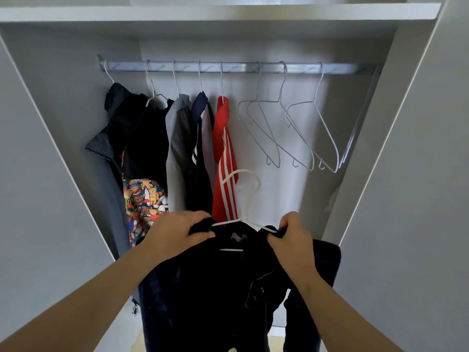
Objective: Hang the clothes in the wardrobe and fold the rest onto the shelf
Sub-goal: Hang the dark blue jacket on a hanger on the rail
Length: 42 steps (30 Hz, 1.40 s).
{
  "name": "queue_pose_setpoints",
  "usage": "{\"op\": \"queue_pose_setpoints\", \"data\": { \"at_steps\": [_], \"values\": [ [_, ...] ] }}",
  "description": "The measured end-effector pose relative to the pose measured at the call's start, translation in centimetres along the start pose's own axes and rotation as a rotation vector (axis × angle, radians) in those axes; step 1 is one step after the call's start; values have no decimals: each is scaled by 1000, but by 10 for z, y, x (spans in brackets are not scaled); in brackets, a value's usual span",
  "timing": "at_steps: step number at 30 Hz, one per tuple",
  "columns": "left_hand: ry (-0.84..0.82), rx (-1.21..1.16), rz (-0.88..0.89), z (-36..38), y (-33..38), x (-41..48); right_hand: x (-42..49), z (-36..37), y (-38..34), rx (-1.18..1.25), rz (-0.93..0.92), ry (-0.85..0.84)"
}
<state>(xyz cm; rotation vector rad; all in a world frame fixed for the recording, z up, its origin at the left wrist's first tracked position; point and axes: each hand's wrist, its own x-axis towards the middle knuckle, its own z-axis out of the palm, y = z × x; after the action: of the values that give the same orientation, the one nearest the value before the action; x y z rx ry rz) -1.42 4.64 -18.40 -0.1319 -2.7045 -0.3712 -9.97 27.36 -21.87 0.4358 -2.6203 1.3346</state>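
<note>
A dark navy garment [215,288] hangs in front of me on a white wire hanger [247,196], whose hook points up toward the wardrobe. My left hand [175,232] grips the garment's left shoulder over the hanger's arm. My right hand [291,237] pinches the right shoulder at the collar. Both hands are well below the metal rail [241,67]. On the rail's left half hang several clothes: a black jacket [114,138], a grey top [177,138], a navy top [201,148] and a red top with white stripes [224,158].
Three empty white wire hangers [291,133] hang on the rail's right half, with a gap between them and the red top. A white shelf [228,12] runs above the rail. Open wardrobe doors [418,174] flank both sides. A bear-print garment [144,199] shows low on the left.
</note>
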Motion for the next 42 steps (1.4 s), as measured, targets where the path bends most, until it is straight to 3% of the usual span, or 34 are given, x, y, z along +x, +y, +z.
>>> {"op": "queue_pose_setpoints", "data": {
  "at_steps": [7,9,13,15,21,26,30,34,37,42],
  "values": [
    [38,353,25,-6,-18,-6,1,-1,3,102,60,-13],
    [-56,266,-58,-3,-23,-5,2,-1,4,129,73,-16],
    [-340,-165,-201,-9,-33,-4,2,-6,14,172,125,27],
    [-369,-184,-194,-11,-36,-6,1,-8,20,173,146,38],
    [-226,349,-71,-6,-42,0,-4,-5,26,183,213,32],
    [69,425,142,-20,-50,-9,-1,-14,31,216,245,86],
    [-98,409,-114,-16,-58,-14,3,-16,29,216,270,114],
    [-194,196,-12,7,-19,3,0,-6,20,174,230,80],
    [-323,-11,-78,24,10,13,-2,2,14,125,174,24],
    [-235,-267,-204,35,14,18,0,-3,15,63,166,46]
  ]
}}
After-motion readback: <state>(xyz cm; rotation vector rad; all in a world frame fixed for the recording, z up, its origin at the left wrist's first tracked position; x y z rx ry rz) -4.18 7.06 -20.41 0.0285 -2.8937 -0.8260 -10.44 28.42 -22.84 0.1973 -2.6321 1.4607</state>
